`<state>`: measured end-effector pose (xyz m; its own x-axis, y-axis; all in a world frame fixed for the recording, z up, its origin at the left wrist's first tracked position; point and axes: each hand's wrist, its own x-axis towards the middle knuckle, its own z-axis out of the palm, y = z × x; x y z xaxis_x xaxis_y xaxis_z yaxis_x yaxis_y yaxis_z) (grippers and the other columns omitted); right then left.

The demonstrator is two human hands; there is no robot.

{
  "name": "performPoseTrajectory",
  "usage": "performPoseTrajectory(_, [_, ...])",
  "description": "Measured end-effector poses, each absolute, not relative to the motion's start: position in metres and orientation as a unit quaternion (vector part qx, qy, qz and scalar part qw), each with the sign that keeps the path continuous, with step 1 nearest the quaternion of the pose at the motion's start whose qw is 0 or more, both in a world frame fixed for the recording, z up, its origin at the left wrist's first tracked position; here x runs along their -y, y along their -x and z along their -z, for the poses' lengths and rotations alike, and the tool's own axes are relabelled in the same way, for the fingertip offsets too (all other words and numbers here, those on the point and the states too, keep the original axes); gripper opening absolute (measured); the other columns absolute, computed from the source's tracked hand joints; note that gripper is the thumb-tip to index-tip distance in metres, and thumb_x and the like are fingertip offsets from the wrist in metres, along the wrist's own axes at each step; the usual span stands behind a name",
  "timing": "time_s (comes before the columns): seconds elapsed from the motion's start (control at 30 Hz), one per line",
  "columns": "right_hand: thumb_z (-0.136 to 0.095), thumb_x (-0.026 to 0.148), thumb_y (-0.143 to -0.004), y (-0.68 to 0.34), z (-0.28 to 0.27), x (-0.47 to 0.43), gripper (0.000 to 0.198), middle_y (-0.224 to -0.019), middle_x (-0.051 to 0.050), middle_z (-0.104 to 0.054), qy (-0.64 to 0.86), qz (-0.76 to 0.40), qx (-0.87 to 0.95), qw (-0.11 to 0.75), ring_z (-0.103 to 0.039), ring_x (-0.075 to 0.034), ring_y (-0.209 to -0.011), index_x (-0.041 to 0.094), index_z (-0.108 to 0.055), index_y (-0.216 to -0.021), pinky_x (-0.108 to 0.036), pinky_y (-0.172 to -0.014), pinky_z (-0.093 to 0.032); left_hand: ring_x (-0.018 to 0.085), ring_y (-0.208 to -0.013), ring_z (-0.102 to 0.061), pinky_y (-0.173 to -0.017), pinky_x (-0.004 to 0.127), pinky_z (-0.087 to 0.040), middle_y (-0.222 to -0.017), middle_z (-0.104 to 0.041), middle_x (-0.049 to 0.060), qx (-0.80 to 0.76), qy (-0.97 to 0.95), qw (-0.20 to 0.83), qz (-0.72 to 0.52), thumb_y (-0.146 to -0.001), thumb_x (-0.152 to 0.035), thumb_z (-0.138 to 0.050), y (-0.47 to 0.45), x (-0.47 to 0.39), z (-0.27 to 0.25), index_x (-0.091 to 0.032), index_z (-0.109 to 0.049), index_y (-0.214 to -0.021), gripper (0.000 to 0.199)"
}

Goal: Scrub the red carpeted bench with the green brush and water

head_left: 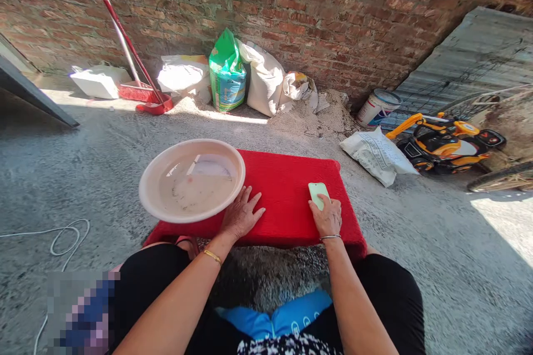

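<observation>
A red cloth (pixel 283 177) covers a low table or bench in front of my knees. Palm down and fingers spread, my left hand (pixel 244 213) lies open on the cloth, close beside the basin's right rim. My right hand (pixel 327 215) is closed around the lower part of a pale green, flat, phone-like oblong (pixel 317 191) that lies against the cloth; my fingers hide part of it. On the left end of the cloth stands a wide pale pink basin (pixel 152 199) with shallow water and dark specks inside.
Along the brick wall (pixel 316 22) are a broom and red dustpan (pixel 160 105), a green bag (pixel 227 77), white sacks (pixel 266 80) and a paint bucket (pixel 377 108). To the right lie a flat white sack (pixel 378 155) and an orange-black ride-on toy (pixel 449 144). A white cable (pixel 69 252) coils left.
</observation>
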<state>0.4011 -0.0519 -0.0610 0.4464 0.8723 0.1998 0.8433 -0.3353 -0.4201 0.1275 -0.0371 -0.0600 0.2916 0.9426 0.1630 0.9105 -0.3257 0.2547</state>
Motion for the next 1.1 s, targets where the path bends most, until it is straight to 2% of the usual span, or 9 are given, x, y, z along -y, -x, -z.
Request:
performPoseTrajectory(0.13, [-0.061, 0.048, -0.082, -0.418, 0.058, 0.058, 0.046, -0.105, -0.013, -0.052, 0.835, -0.014, 0.494, 0.243, -0.050, -0.028, -0.099, 0.020, -0.067, -0.118, -0.038, -0.084, -0.041, 0.031, -0.141, -0.038, -0.116, 0.046, -0.032, -0.150, -0.045, 0.010, -0.578, -0.800, 0.060, -0.150, -0.090, -0.046, -0.055, -0.127, 0.037, 0.061, -0.026, -0.059, -0.134, 0.049])
performPoseTrajectory(0.4, [-0.060, 0.046, -0.085, -0.326, 0.063, 0.071, 0.036, -0.108, -0.010, -0.053, 0.708, -0.040, 0.652, 0.269, -0.052, -0.024, -0.103, 0.024, -0.070, -0.112, -0.036, -0.090, -0.043, 0.031, -0.140, -0.038, -0.114, 0.046, -0.034, -0.149, -0.046, 0.011, -0.581, -0.802, 0.041, -0.130, -0.091, -0.046, -0.053, -0.127, 0.037, 0.059, -0.025, -0.058, -0.135, 0.049])
performPoseTrajectory(0.73, [-0.062, 0.046, -0.082, -0.409, 0.059, 0.075, 0.040, -0.104, -0.011, -0.052, 0.810, -0.017, 0.533, 0.244, -0.052, -0.025, -0.099, 0.021, -0.070, -0.111, -0.037, -0.085, -0.044, 0.031, -0.141, -0.037, -0.113, 0.046, -0.034, -0.150, -0.045, 0.013, -0.581, -0.802, 0.046, -0.133, -0.091, -0.048, -0.053, -0.128, 0.037, 0.061, -0.025, -0.058, -0.136, 0.051])
performPoseTrajectory(0.93, [-0.062, 0.046, -0.083, -0.354, 0.063, 0.081, 0.035, -0.103, -0.009, -0.053, 0.733, -0.046, 0.616, 0.285, -0.053, -0.022, -0.097, 0.023, -0.070, -0.107, -0.034, -0.086, -0.044, 0.031, -0.140, -0.038, -0.114, 0.047, -0.033, -0.150, -0.045, 0.013, -0.580, -0.805, 0.036, -0.123, -0.091, -0.047, -0.052, -0.127, 0.036, 0.060, -0.025, -0.057, -0.136, 0.050])
performPoseTrajectory(1.1, [-0.063, 0.044, -0.082, -0.347, 0.067, 0.084, 0.033, -0.105, -0.009, -0.053, 0.718, -0.045, 0.637, 0.275, -0.053, -0.022, -0.098, 0.024, -0.070, -0.107, -0.034, -0.086, -0.044, 0.031, -0.140, -0.038, -0.114, 0.047, -0.033, -0.150, -0.045, 0.013, -0.584, -0.803, 0.038, -0.114, -0.091, -0.047, -0.053, -0.128, 0.036, 0.059, -0.025, -0.057, -0.136, 0.050])
